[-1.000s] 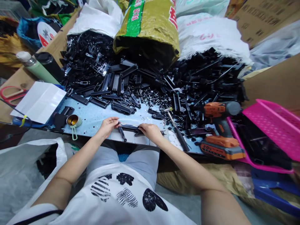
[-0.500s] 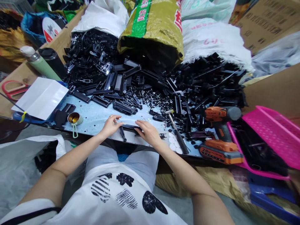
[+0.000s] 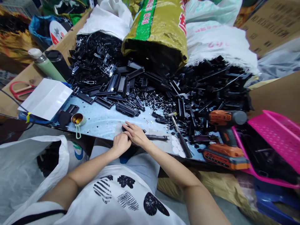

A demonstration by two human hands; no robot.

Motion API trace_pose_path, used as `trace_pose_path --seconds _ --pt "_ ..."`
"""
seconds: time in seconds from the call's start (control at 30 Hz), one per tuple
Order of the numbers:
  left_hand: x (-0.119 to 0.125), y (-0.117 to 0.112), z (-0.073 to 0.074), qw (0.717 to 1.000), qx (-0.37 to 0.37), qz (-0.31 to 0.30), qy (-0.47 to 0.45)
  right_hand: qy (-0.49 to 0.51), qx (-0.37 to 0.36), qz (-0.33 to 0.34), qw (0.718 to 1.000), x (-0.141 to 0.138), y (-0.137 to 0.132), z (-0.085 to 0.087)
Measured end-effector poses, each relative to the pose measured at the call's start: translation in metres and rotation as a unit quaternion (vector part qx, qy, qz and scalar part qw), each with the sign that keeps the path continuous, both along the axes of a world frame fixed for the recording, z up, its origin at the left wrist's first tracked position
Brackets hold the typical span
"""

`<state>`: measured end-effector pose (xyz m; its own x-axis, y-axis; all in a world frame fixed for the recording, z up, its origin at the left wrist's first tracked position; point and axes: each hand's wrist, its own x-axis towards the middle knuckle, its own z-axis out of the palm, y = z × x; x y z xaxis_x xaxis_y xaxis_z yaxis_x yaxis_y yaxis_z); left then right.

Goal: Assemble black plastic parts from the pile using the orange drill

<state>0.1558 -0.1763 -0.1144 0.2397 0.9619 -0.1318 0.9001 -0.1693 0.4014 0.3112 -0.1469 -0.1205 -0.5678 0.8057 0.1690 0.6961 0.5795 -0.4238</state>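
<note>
My left hand (image 3: 122,144) is closed at the front edge of the bench, its fingers tucked under my right hand. My right hand (image 3: 136,134) lies over it, fingers curled round a slim black part (image 3: 123,128). Only the ends of that part show; the fingers hide the rest. Both hands seem to grip it, low over a grey pad on the blue bench top (image 3: 100,122). Another long black part (image 3: 157,137) lies just right of my right hand. A small hammer (image 3: 180,134) rests beyond it, next to white discs (image 3: 177,146).
Heaps of black parts (image 3: 93,59) spill from sacks at the back, with small metal pins (image 3: 154,99) before them. An orange cordless drill (image 3: 225,137) and pink basket (image 3: 274,137) stand at right. At left are a metal cup (image 3: 78,119), white paper (image 3: 47,98), scissors (image 3: 22,90) and bottles.
My hands, apart before at the two ends of a black part, have come together at the bench edge. A long black part now lies to the right of my right hand. The view has shifted slightly.
</note>
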Motion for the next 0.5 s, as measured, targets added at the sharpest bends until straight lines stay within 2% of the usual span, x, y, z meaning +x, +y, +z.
trace_pose_path --seconds 0.07,0.1,0.17,0.23,0.3,0.37,0.43,0.5 --pt "0.000 0.006 0.002 0.997 0.063 -0.044 0.009 -0.015 0.036 -0.037 0.999 0.027 -0.013 0.003" --pt "-0.003 0.012 0.003 0.991 0.103 -0.090 0.005 -0.032 0.053 -0.079 0.995 0.045 -0.019 0.002" --pt "-0.004 0.029 0.001 0.960 0.167 -0.223 -0.001 -0.096 0.065 -0.184 0.976 0.079 -0.031 -0.003" --pt "0.001 0.046 -0.001 0.924 0.172 -0.340 0.014 -0.164 0.047 -0.216 0.961 0.106 -0.038 -0.010" --pt "0.012 0.059 -0.002 0.915 0.147 -0.373 0.044 -0.193 0.028 -0.188 0.963 0.120 -0.041 -0.013" --pt "0.019 0.064 0.002 0.921 0.130 -0.364 0.057 -0.177 0.034 -0.158 0.971 0.123 -0.043 -0.006" --pt "0.018 0.058 0.012 0.923 0.127 -0.361 0.033 -0.123 0.051 -0.114 0.985 0.120 -0.047 0.013" --pt "0.009 0.041 0.029 0.920 0.120 -0.371 -0.037 -0.031 0.049 -0.028 0.998 0.114 -0.055 0.036"
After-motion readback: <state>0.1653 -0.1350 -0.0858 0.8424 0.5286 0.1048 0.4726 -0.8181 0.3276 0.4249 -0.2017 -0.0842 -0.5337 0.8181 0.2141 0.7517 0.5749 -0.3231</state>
